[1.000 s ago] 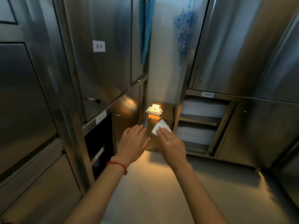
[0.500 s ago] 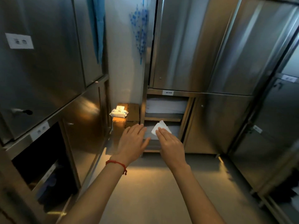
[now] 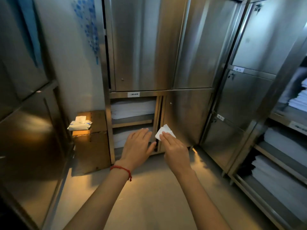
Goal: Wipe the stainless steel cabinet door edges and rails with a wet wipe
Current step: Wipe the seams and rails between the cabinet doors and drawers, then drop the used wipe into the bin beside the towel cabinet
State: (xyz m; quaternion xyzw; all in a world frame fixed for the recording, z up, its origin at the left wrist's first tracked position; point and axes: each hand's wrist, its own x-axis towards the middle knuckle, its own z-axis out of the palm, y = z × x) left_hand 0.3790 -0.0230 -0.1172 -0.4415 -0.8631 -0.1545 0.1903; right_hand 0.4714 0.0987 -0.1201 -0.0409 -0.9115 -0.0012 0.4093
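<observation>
Both hands have swung rightward: right hand (image 3: pixel 176 149) pinches the wet wipe (image 3: pixel 163 131) before the cabinet door (image 3: pixel 186 117) edge, left hand (image 3: pixel 137 143) flat, fingers spread.

A cardboard box (image 3: pixel 93 140) stood at nine o'clock against the wall. Folded white linens (image 3: pixel 132 109) filled shelves at twelve, with more stacked at three o'clock (image 3: pixel 280 175).

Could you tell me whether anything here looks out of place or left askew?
Mostly tidy. The wet wipe pack sits crooked on the cardboard box, overhanging its left edge with its flap up. The lower cabinet stands open, showing folded linens.
</observation>
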